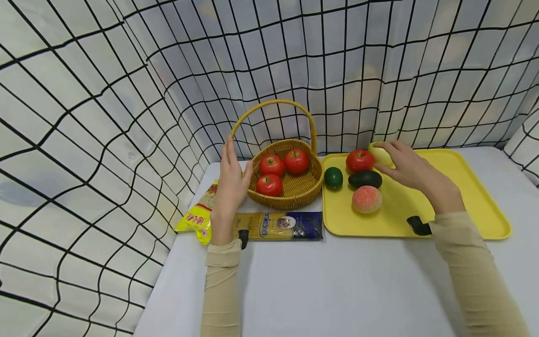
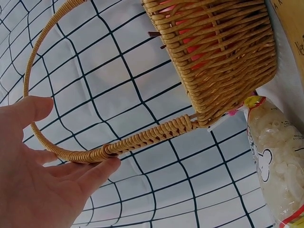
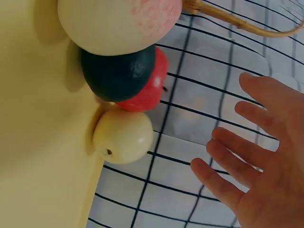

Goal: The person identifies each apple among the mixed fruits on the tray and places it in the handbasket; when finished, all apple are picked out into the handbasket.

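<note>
The left hand (image 1: 230, 180) stands on edge with its fingers straight and together, pointing away from the person, the palm turned toward the wicker basket (image 1: 301, 187) and lying just beside its left wall; in the left wrist view the fingertips (image 2: 102, 168) come up against the lower curve of the basket's handle (image 2: 137, 140), with nothing gripped. The right hand (image 1: 406, 164) hovers flat over the back of the yellow tray (image 1: 471, 187), its fingers spread and nearly straight, holding nothing; they reach toward a pale yellow fruit (image 3: 122, 137) at the tray's back edge, and whether they touch it I cannot tell. Just beside that fruit, toward the tray's back left corner, sits a red tomato (image 1: 360, 160), and in front of it a dark avocado (image 1: 365, 179), then a peach (image 1: 367, 199) nearer the front edge. A small green lime (image 1: 333, 178) lies by the tray's left edge. The basket stands on the white table (image 1: 337, 290) at its back, left of the tray and almost against it, with three tomatoes (image 1: 271, 164) inside. In front of the basket a long packet of spaghetti (image 1: 280, 225) lies flat, and a yellow bag of pasta (image 1: 200, 217) sits at the table's left edge, partly hidden by the left wrist. Both forearms wear beige sleeves (image 1: 476, 276). A grid-patterned curtain (image 1: 105, 117) hangs behind and to the left.
</note>
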Tool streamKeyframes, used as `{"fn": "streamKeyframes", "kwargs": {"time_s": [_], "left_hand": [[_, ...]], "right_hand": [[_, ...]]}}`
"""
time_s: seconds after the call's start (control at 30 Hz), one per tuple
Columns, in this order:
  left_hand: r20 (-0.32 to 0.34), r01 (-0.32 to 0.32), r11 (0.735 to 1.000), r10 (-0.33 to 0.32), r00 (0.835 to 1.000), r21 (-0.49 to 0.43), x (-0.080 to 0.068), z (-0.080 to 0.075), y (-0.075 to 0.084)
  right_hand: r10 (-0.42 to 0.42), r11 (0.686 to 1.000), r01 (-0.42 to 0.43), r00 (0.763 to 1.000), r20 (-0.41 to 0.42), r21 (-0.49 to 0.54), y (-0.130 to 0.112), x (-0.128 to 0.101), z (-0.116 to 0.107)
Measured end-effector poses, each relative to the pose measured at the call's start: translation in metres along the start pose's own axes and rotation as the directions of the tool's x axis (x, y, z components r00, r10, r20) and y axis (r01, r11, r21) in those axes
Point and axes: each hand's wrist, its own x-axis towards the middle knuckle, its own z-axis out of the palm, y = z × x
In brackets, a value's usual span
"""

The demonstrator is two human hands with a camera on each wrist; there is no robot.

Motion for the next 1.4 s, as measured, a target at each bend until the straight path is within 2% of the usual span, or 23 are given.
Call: {"fn": "streamKeyframes", "kwargs": {"time_s": [0.13, 0.3, 0.47, 0.57, 0.7, 0.87, 1.03, 1.2, 1.3, 1.4], "left_hand": [[-0.007, 0.003, 1.0, -0.003, 1.0, -0.009, 0.001, -0.003, 0.001], [0.005, 0.008, 1.0, -0.007, 1.0, -0.016, 0.001, -0.005, 0.001], [0.024, 0.008, 1.0, -0.008, 1.0, -0.005, -0.001, -0.003, 0.002], [0.024, 0.014, 1.0, -0.014, 1.0, -0.008, -0.002, -0.002, 0.002], [0.023, 0.016, 1.0, -0.016, 1.0, -0.003, -0.003, -0.003, 0.002], [0.021, 0.016, 1.0, -0.016, 1.0, -0.009, -0.003, -0.005, 0.0], [0.022, 0.02, 1.0, -0.019, 1.0, -0.014, -0.002, -0.004, 0.001], [0.028, 0.022, 1.0, -0.021, 0.999, -0.003, -0.002, -0.003, 0.002], [0.019, 0.021, 1.0, -0.021, 1.0, 0.0, -0.002, -0.003, 0.002], [0.009, 0.017, 1.0, -0.017, 1.0, -0.004, -0.002, -0.004, 0.001]], "right_hand": [[-0.029, 0.998, 0.034, 0.994, 0.101, -0.051, 0.003, 0.039, -0.003], [-0.013, 0.995, 0.037, 0.97, 0.242, -0.093, 0.007, 0.074, 0.01], [0.036, 0.994, 0.0, 0.94, 0.339, -0.108, 0.01, 0.091, 0.024], [0.082, 0.992, -0.04, 0.926, 0.368, -0.12, 0.01, 0.097, 0.03], [0.102, 0.99, -0.055, 0.915, 0.39, -0.129, 0.01, 0.104, 0.034], [0.083, 0.992, -0.04, 0.922, 0.377, -0.121, 0.011, 0.11, 0.038], [0.064, 0.992, -0.026, 0.949, 0.308, -0.126, 0.013, 0.108, 0.038], [0.033, 0.999, -0.025, 0.982, 0.188, -0.047, 0.005, 0.095, 0.024], [0.032, 0.999, -0.036, 0.991, 0.13, 0.025, -0.003, 0.082, 0.013], [0.034, 0.998, -0.039, 0.996, 0.079, 0.055, -0.011, 0.064, 0.004]]}}
